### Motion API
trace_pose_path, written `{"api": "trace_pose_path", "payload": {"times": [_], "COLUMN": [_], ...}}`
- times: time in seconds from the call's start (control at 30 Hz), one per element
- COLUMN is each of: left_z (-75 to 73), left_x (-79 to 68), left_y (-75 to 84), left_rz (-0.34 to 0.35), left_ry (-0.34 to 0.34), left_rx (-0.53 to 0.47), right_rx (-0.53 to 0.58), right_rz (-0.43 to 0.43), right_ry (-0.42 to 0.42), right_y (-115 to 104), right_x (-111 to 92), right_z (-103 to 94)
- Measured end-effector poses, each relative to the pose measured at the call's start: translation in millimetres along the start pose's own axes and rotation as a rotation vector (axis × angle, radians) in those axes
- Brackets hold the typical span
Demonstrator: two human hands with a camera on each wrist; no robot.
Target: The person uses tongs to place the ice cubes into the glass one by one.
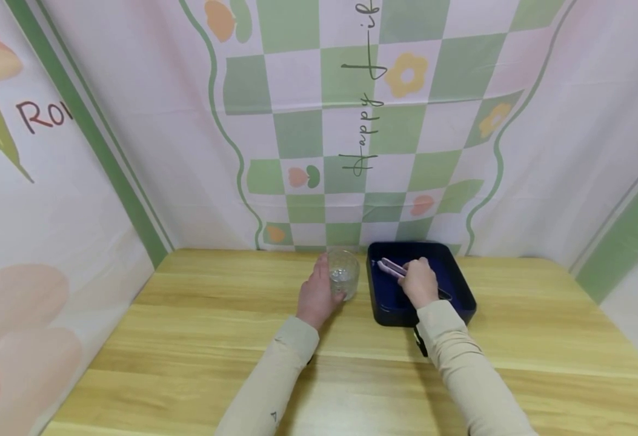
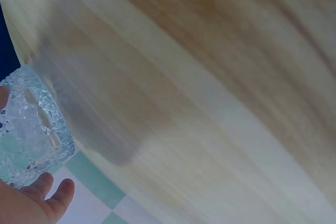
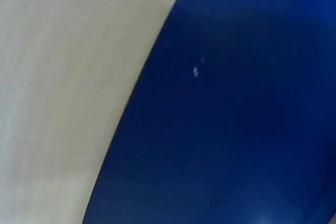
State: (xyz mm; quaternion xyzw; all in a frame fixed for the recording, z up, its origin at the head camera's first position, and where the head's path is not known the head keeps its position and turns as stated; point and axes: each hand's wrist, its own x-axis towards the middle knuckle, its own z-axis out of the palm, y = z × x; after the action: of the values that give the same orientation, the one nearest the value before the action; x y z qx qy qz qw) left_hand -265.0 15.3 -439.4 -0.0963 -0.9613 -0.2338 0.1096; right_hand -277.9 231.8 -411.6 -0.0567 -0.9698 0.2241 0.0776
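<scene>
My left hand (image 1: pixel 319 297) is around the left side of a clear glass cup (image 1: pixel 345 275), its thumb near the base. In the left wrist view the cup (image 2: pixel 34 129) shows a faceted, textured surface, with the hand's fingers (image 2: pixel 62 195) beside it. My right hand (image 1: pixel 421 283) is inside a dark blue tray (image 1: pixel 374 297), gripping a slim pale pink tool (image 1: pixel 391 268) with a dark strip along it; the exact kind cannot be made out. Only the tray's blue surface (image 3: pixel 210 119) fills most of the right wrist view, where the tool is hidden.
Cup and tray stand side by side near the back edge of a wooden table (image 1: pixel 215 339). Behind it hangs a checkered green-and-white cloth (image 1: pixel 346 121). A dark, thin end (image 1: pixel 445 294) shows in the tray right of the hand.
</scene>
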Motion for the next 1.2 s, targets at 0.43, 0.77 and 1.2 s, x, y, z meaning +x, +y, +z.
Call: {"api": "trace_pose_path", "payload": {"times": [0.43,0.77,1.2], "left_z": [0.5,1.6,2.1], "left_x": [0.7,-0.3,0.4], "left_y": [-1.1,-1.2,-2.5], "left_rz": [0.004,0.009,0.019], "left_ry": [-0.001,0.014,0.019], "left_rx": [-0.003,-0.011,-0.022], "right_rx": [-0.004,0.03,0.029], "right_rz": [-0.054,-0.078,-0.218], "right_ry": [0.025,0.038,0.113], "right_y": [6.0,1.1,-20.3], "right_x": [-3.7,-7.9,-20.3], "right_z": [-9.6,-20.1,-37.6]}}
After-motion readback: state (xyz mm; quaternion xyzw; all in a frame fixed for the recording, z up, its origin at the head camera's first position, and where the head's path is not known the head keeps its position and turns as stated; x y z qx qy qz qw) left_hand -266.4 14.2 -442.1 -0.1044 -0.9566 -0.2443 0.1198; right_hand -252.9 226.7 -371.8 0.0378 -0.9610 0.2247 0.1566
